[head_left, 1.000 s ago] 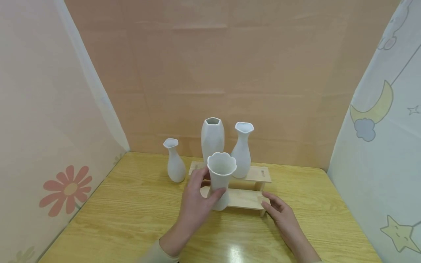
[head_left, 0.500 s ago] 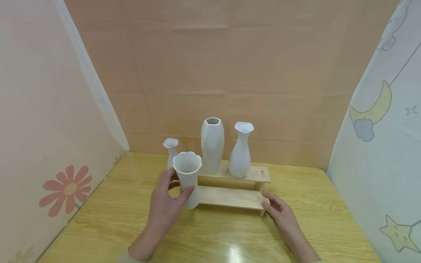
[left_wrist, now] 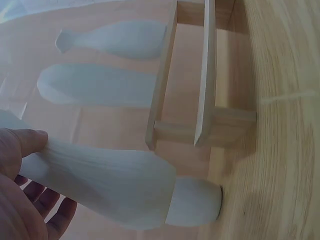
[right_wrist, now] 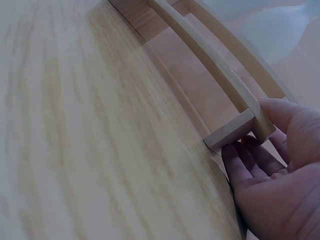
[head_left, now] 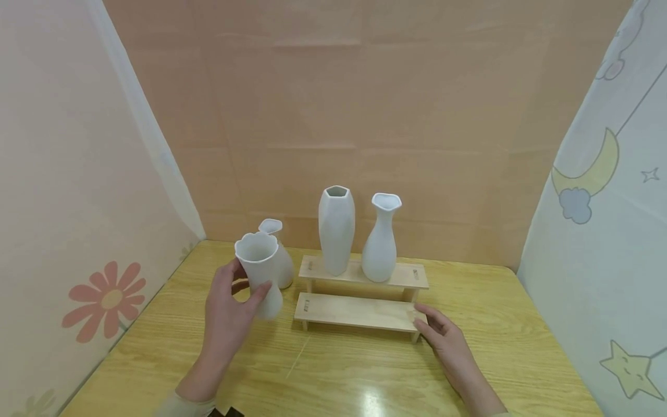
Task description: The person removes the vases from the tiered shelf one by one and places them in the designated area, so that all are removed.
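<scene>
My left hand (head_left: 227, 310) grips a white vase with a scalloped, flared rim (head_left: 263, 272), thumb on one side and fingers on the other. In the left wrist view the scalloped vase (left_wrist: 110, 185) is held above the table, its base apart from the wood. It partly covers a smaller narrow-necked vase (head_left: 283, 266) standing on the table behind. My right hand (head_left: 445, 341) holds the right end of a two-step wooden stand (head_left: 359, 311). In the right wrist view the thumb (right_wrist: 280, 111) lies on the lower board, with fingers curled below its end.
On the stand's upper step are a tall faceted vase (head_left: 336, 231) and a narrow-necked vase (head_left: 380, 249). The wooden table (head_left: 396, 370) is bounded by a plain back wall (head_left: 354, 116) and printed side curtains (head_left: 599, 260).
My left hand has carried the scalloped vase left, from in front of the stand to beside it, uncovering the lower step's left end. My right hand stays at the stand's right end.
</scene>
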Tool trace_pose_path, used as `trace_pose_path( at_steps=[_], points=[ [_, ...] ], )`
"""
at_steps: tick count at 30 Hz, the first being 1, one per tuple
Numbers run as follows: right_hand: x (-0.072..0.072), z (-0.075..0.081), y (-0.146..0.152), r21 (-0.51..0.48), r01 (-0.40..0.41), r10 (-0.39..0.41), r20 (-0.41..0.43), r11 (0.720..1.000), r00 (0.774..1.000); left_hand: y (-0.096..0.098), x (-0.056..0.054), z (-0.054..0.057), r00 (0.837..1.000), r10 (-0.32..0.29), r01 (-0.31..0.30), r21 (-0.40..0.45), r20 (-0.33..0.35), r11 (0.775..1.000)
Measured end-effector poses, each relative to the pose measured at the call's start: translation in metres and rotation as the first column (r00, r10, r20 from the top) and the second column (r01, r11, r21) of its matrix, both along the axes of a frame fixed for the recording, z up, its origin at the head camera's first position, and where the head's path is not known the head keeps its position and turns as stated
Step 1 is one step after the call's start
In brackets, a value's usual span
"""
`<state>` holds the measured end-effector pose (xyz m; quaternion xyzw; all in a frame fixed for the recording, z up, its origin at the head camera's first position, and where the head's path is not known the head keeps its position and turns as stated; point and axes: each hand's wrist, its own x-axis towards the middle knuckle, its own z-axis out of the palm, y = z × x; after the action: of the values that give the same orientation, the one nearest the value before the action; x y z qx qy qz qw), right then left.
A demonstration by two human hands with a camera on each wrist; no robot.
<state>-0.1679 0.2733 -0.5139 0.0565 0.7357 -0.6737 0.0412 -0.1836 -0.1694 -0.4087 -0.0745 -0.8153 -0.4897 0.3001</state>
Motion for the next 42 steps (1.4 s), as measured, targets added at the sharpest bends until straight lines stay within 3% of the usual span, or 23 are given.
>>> trace_pose_path(
  at_steps=[5,15,27,35,42],
  points=[
    [0.0,0.002,0.0,-0.004,0.013,-0.013,-0.005,1.0,1.0,-0.012,-0.012,-0.003,0.999,0.04,-0.04,0.026,-0.01,0.999],
    [-0.002,0.003,0.0,-0.008,0.013,-0.013,-0.009,1.0,1.0,-0.03,-0.04,-0.013,0.993,0.101,-0.104,0.04,0.056,0.994],
    [-0.003,0.006,0.0,0.006,0.012,-0.012,-0.009,1.0,1.0,-0.043,-0.077,-0.03,0.989,0.115,-0.124,0.097,0.088,0.988],
    [-0.001,0.004,0.0,-0.003,0.001,-0.001,-0.007,1.0,1.0,-0.05,-0.1,-0.041,0.984,0.138,-0.146,0.067,0.108,0.987],
    [0.001,0.004,-0.001,-0.005,0.002,-0.002,-0.009,1.0,1.0,-0.052,-0.113,-0.044,0.98,0.143,-0.154,0.073,0.14,0.985]
  ],
)
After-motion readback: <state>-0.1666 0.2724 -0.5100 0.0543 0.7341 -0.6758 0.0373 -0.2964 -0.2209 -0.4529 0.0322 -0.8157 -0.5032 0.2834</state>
